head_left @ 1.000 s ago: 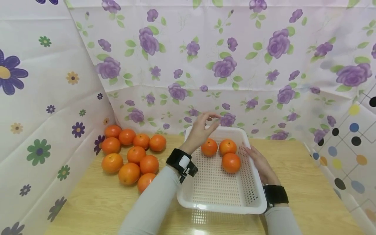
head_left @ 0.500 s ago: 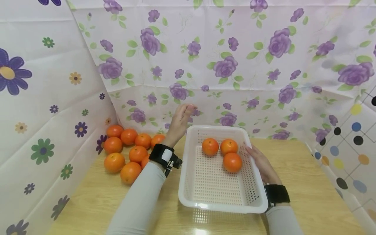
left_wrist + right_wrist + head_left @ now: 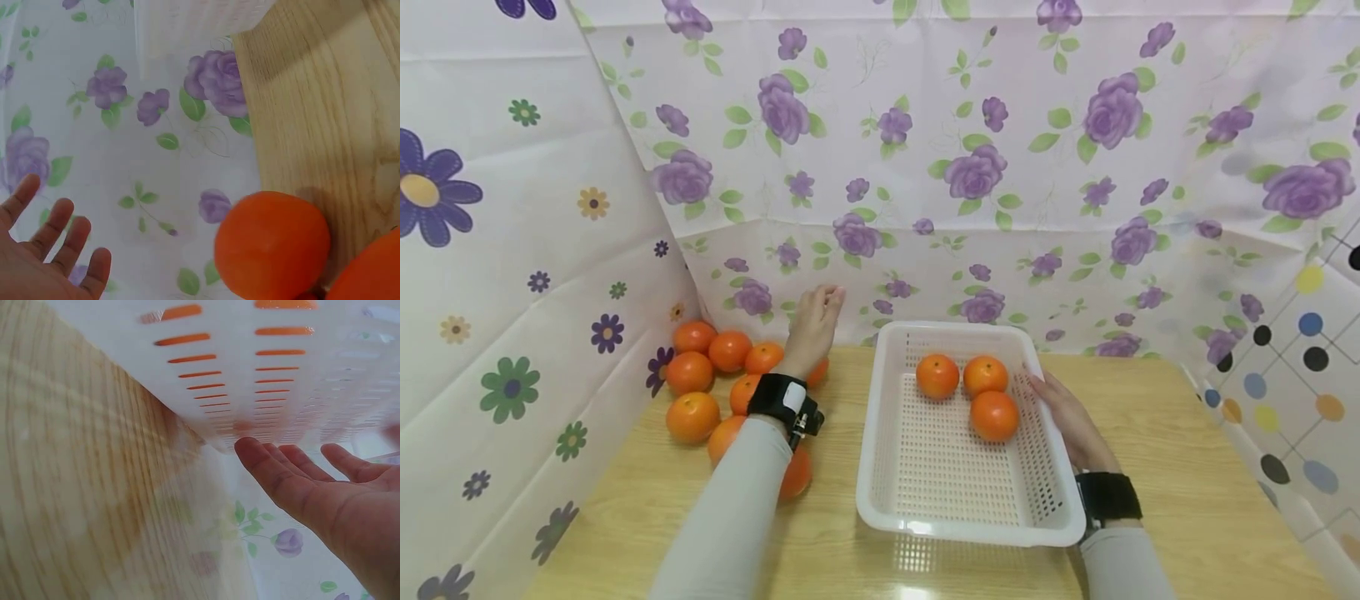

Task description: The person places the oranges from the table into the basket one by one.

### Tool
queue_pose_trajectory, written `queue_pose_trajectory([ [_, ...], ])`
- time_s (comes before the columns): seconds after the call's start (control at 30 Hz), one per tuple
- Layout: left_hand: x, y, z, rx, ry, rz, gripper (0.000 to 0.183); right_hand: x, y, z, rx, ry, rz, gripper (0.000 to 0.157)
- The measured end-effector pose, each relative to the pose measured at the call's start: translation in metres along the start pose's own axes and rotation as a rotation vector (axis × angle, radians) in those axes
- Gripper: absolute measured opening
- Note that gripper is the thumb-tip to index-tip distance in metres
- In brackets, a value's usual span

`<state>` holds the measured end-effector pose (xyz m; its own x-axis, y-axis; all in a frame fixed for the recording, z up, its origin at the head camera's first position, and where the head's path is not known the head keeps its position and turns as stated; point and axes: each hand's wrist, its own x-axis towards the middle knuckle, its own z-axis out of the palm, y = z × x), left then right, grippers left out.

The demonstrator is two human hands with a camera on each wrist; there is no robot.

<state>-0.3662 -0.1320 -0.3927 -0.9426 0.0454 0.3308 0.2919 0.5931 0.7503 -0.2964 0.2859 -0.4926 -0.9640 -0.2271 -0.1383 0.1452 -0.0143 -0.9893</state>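
Note:
My left hand (image 3: 812,329) hovers over the back right of a loose group of oranges (image 3: 692,417) on the table. Its fingers (image 3: 59,228) are spread and hold nothing in the left wrist view, with an orange (image 3: 273,245) off to their side. A white perforated plastic basket (image 3: 925,479) stands right of the group with three oranges (image 3: 996,417) in it. At the basket's right side, my right hand (image 3: 1075,429) holds the rim, its thumb at the top edge. In the right wrist view, its fingers (image 3: 275,472) lie against the slotted outer wall.
The wooden table (image 3: 1180,483) ends at a floral cloth (image 3: 917,167) hanging behind it. More patterned cloth closes off the left and right sides. My left forearm (image 3: 730,500) covers some of the front oranges.
My left hand has moved left from above the basket to above the loose oranges, with nothing in it. My right hand and the basket have stayed in place.

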Motion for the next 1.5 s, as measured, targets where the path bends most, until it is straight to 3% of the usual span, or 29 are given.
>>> queue_pose_trajectory([
  [0.23, -0.002, -0.022, -0.002, 0.046, -0.014, -0.152, 0.060, 0.000, 0.001, -0.001, 0.008, 0.001, 0.003, 0.071],
  [0.47, -0.002, -0.047, 0.005, 0.195, -0.066, -0.198, 0.063, 0.002, 0.002, -0.001, 0.023, -0.004, -0.012, 0.069],
  [0.73, -0.007, -0.047, 0.004, 0.214, -0.099, -0.281, 0.062, 0.002, 0.001, -0.001, 0.029, -0.015, -0.020, 0.067],
  [1.17, -0.010, -0.054, 0.010, 0.277, -0.105, -0.308, 0.050, 0.004, 0.001, -0.002, 0.028, -0.016, -0.002, 0.068],
  [1.5, -0.010, -0.060, 0.015, 0.335, -0.159, -0.373, 0.044, 0.003, 0.001, -0.003, -0.002, 0.012, 0.018, 0.070],
])
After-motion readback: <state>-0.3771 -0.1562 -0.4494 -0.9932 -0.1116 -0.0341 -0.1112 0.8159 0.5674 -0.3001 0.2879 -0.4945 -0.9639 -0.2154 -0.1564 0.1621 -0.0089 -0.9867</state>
